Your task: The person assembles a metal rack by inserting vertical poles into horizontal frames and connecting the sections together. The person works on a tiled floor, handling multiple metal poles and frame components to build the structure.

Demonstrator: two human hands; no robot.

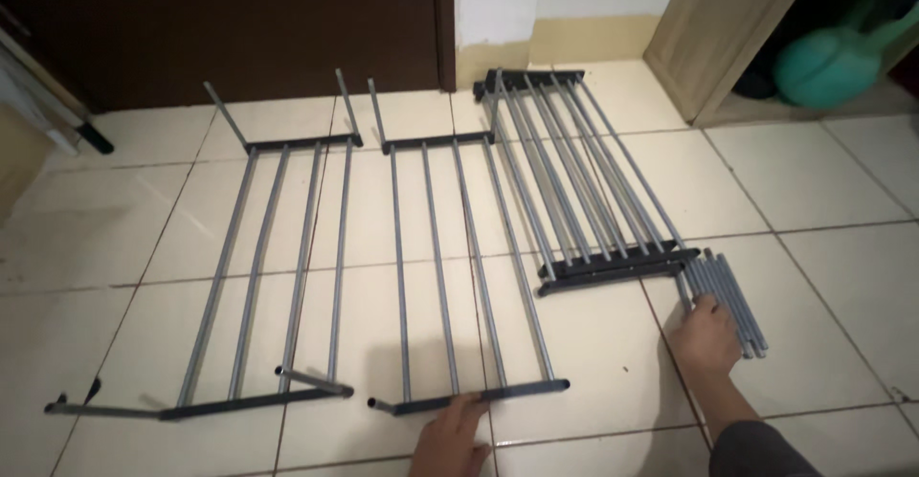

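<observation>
On a white tiled floor lie metal rack shelves made of grey tubes and black end bars. My left hand [450,436] rests on the near black end bar of the middle shelf [459,266]. My right hand [706,335] reaches to a bundle of short grey tubes [729,300] lying on the floor at the right, with its fingers on their near ends. A similar shelf [268,276] lies to the left, with short posts sticking up at its corners. A stack of several shelves [574,180] lies between the middle shelf and the tube bundle.
A dark wooden door [239,27] closes the far side. At the upper right, a light wooden frame [708,37] stands beside a green plastic watering can [833,56]. A pale object leans at the far left edge [48,104].
</observation>
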